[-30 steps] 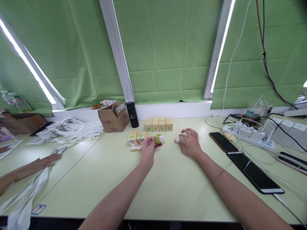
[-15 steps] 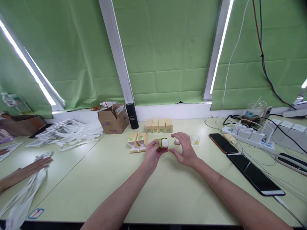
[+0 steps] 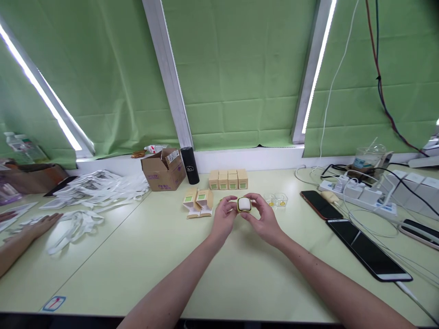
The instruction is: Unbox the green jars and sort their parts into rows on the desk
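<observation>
A small rounded-square piece [image 3: 244,204], white on top with a yellow-green and dark rim, is held up between my two hands just above the table. The fingers of my left hand [image 3: 223,218] pinch its left side. On the other side, my right hand [image 3: 265,220] has thumb and fingers closed on its right edge. Just beyond the right hand stand two small clear containers [image 3: 280,200] with yellow bits in them. Left of my hands lie two opened kraft-paper boxes [image 3: 198,203] with green labels. Behind them is a row of several closed kraft boxes [image 3: 228,179].
A brown carton [image 3: 163,171] and black cylinder [image 3: 190,166] stand at the back. Phones [image 3: 368,249] and a cabled power strip [image 3: 360,196] lie right. At left, another person's hand [image 3: 44,225] rests by white straps [image 3: 75,228] and a pile of white strips [image 3: 99,189].
My right hand has closed in and gripped the piece with my left, which shifted slightly right. A second clear container now shows. The other person's hand moved left.
</observation>
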A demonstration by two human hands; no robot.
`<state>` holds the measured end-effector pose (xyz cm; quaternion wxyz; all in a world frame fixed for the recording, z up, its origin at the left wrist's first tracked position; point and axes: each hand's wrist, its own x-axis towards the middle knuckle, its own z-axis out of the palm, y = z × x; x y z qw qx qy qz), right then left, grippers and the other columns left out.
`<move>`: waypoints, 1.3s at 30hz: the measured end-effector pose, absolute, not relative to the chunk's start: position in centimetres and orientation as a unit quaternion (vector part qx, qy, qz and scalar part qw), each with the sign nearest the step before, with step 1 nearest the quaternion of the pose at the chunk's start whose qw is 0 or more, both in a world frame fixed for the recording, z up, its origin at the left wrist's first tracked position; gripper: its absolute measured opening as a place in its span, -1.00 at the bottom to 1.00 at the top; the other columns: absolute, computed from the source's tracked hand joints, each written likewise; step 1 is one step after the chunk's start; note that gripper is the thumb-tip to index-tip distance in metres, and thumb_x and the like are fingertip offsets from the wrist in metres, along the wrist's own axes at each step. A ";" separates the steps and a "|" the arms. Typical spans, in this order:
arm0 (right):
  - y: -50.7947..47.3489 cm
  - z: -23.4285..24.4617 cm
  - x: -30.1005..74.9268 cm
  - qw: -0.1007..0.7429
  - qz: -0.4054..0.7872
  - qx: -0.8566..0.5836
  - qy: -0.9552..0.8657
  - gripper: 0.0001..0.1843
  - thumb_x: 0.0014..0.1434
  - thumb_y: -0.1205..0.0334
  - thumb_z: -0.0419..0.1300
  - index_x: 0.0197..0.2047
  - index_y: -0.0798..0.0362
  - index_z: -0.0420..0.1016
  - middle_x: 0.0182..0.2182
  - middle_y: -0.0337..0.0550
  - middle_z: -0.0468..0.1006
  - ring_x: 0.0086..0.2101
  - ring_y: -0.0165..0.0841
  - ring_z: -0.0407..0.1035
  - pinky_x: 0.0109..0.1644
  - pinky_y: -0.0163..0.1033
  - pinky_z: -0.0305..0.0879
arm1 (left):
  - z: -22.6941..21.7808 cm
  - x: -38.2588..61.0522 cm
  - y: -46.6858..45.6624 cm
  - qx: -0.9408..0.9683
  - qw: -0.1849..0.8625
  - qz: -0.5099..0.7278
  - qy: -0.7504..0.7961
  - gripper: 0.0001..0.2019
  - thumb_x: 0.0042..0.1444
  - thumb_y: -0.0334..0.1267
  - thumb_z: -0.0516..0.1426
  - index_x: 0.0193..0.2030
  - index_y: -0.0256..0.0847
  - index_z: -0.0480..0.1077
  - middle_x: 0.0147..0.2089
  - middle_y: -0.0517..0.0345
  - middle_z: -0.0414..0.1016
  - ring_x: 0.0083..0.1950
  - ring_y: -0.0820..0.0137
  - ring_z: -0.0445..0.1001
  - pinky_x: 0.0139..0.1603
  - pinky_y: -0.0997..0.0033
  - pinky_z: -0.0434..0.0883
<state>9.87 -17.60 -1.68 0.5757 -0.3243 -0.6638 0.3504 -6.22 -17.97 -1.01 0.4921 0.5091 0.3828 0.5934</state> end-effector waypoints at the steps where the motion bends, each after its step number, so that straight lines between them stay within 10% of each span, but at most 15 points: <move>1: -17.5 -1.8 10.0 0.582 0.358 -0.318 -0.658 -0.59 0.21 0.11 0.37 0.09 -0.13 0.42 0.07 -0.10 0.51 0.04 -0.16 0.44 0.27 0.10 0.36 | -1.1 -6.3 -17.9 0.535 0.455 0.598 0.387 -0.63 0.10 -0.27 0.35 0.05 -0.12 0.46 -0.13 0.04 0.66 -0.02 0.22 0.61 0.06 0.23 0.44; 12: -17.2 -2.6 9.7 0.593 0.477 -0.273 -0.588 -0.51 0.11 0.01 0.47 0.06 -0.11 0.49 -0.05 -0.13 0.54 -0.07 -0.21 0.49 0.07 -0.04 0.50 | -1.8 -6.7 -17.7 0.644 0.360 0.569 0.364 -0.46 0.05 -0.39 0.34 0.19 -0.02 0.47 0.32 -0.04 0.45 0.35 0.11 0.35 0.31 0.10 0.29; 33: -17.1 -2.7 9.7 0.563 0.635 -0.239 -0.472 -0.39 0.14 -0.23 0.42 0.09 -0.10 0.35 -0.32 -0.22 0.64 -0.30 -0.26 0.56 -0.04 -0.02 0.51 | -2.3 -5.6 -18.5 0.615 0.307 0.604 0.403 -0.59 0.08 -0.30 0.38 0.07 -0.08 0.46 0.07 0.00 0.54 0.13 0.17 0.50 0.19 0.17 0.41; 39: -16.8 -2.8 10.3 0.597 0.464 -0.341 -0.559 -0.50 0.25 -0.19 0.32 0.10 -0.09 0.40 -0.12 -0.09 0.59 -0.18 -0.21 0.53 -0.09 -0.01 0.53 | -2.4 -6.5 -17.9 0.654 0.221 0.574 0.440 -0.62 0.17 -0.21 0.34 0.12 -0.09 0.46 0.06 0.02 0.54 0.07 0.20 0.50 0.15 0.17 0.41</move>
